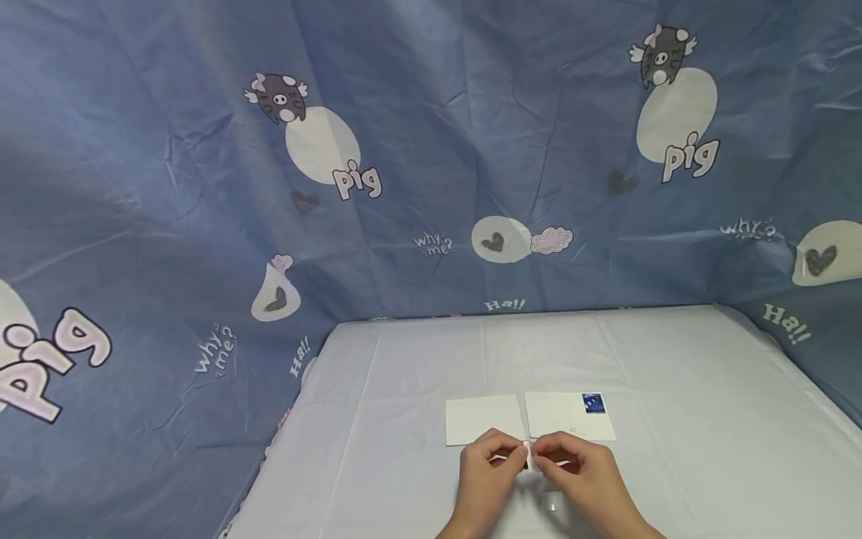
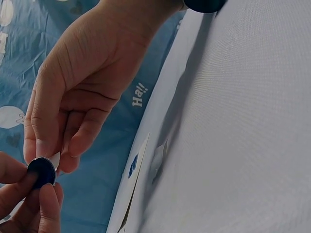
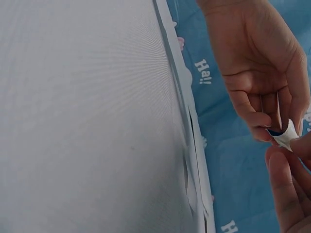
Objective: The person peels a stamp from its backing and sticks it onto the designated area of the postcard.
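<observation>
Head view shows a person's two hands meeting low over the white surface [image 1: 377,434], fingertips almost touching. Left hand [image 1: 481,475] and right hand [image 1: 587,470] are both pinching, thumbs against curled fingers, and what they grip is tiny: a dark blue disc [image 2: 43,174] together with a white slip [image 3: 288,137]. Seen from the left wrist, the disc sits between the left fingertips, its round face turned toward the camera, while the right fingertips come to its edge, where a corner of the slip peeks out. From the right wrist the slip looks curved, with a little blue beneath it, and the right thumb bears on it.

Just beyond the hands lie two pale cards side by side — a plain left card [image 1: 480,419] and a right card [image 1: 555,412], parted by a narrow gap. Near its far right corner the right card carries a blue stamp [image 1: 593,403], and it has small print, too fine to read, near its lower edge. Nearer the person, below the right fingers, a small clear piece [image 1: 551,501] rests on the surface; its exact form is hard to tell. Behind everything hangs blue cloth [image 1: 431,150] — printed with pigs, hearts and words.
</observation>
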Action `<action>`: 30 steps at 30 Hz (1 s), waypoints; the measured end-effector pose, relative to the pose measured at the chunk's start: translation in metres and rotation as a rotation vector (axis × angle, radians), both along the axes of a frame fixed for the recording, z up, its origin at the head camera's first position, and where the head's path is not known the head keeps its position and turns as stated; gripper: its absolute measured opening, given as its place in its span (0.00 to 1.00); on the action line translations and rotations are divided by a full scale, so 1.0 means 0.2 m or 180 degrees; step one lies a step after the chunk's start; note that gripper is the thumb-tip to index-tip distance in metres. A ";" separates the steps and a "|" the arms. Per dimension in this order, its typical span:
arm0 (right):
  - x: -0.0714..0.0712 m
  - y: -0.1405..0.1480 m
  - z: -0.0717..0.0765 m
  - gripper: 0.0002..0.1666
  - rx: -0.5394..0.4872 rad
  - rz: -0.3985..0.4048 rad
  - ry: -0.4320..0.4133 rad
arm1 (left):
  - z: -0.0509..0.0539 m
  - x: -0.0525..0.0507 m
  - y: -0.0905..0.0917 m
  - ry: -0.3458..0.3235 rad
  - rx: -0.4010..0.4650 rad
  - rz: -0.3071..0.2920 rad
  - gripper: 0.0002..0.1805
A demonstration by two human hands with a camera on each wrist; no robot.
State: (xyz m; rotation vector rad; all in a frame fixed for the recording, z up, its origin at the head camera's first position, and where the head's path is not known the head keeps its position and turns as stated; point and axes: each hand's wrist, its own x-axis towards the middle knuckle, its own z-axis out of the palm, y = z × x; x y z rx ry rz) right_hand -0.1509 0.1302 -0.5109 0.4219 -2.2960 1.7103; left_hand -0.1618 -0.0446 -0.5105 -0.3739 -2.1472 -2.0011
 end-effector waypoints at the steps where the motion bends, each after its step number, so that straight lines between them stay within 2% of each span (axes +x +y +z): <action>1: 0.00 0.00 0.00 0.09 -0.0007 0.0001 -0.0019 | 0.00 0.00 0.00 0.0003 0.0013 0.0001 0.04; 10: 0.00 0.00 0.01 0.05 -0.0116 0.0054 -0.0224 | 0.01 0.00 0.00 0.0053 0.0046 0.0044 0.04; 18: 0.00 0.01 0.01 0.05 -0.0028 -0.0080 -0.0321 | -0.01 0.00 0.00 0.0165 0.0058 0.0007 0.04; 25: -0.01 0.01 0.01 0.04 0.0016 -0.0155 -0.0468 | 0.00 0.00 -0.01 -0.0003 0.0154 -0.0087 0.08; 30: -0.01 0.00 0.00 0.05 0.0034 -0.0140 -0.0323 | -0.01 0.00 -0.01 -0.0073 0.0187 -0.0110 0.08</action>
